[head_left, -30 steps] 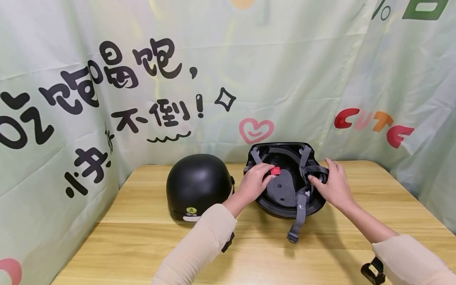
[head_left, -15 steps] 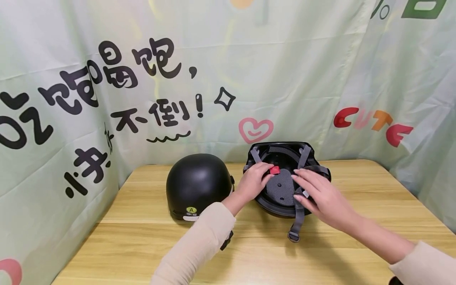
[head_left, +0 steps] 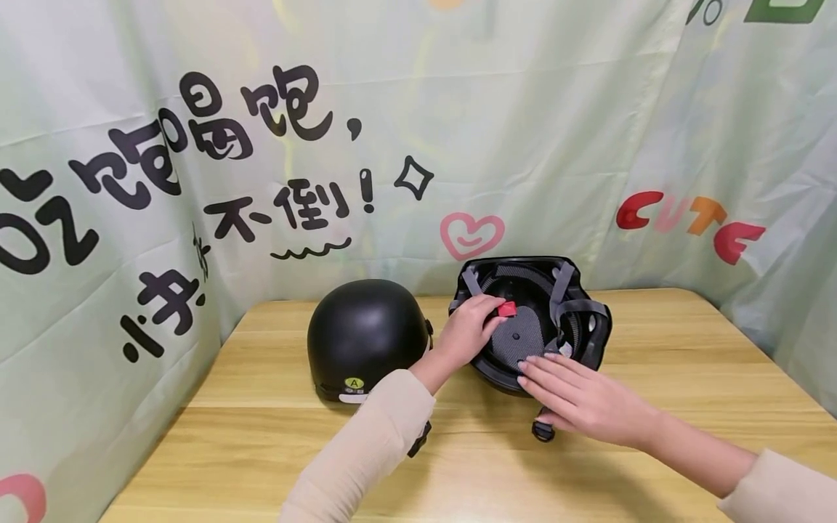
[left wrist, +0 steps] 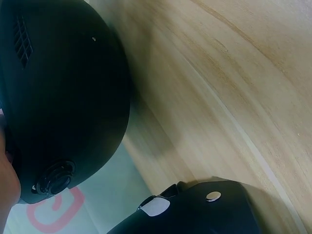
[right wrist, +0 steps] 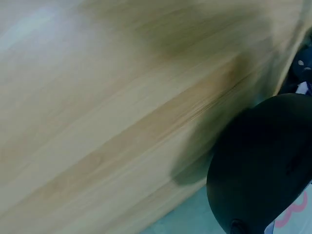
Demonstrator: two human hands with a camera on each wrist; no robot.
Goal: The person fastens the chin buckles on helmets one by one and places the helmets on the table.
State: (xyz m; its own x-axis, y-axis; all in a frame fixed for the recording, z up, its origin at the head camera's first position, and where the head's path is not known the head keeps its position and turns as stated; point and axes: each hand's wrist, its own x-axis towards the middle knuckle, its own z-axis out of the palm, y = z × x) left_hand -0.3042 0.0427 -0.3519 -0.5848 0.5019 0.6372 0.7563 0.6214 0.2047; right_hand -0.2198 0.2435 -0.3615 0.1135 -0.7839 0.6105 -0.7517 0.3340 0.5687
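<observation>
The upturned black helmet lies on its crown, its grey-padded inside facing me. At its left rim my left hand pinches a red buckle piece between thumb and fingertips. My right hand lies across the front right rim with straight fingers, covering much of the grey chin strap. Below the thumb, that strap's dark end buckle hangs out; whether the hand touches the strap cannot be told. The left wrist view shows the helmet shell with part of the left hand at the edge.
A second black helmet, with a yellow sticker, stands upright just left of the first. Its black buckle shows beside the left sleeve. Both helmets are on a wooden table before a printed curtain.
My right hand has left the right-side strap and swung left and down over the hanging chin strap, its fingers straightening. The left hand stays at the red buckle.
</observation>
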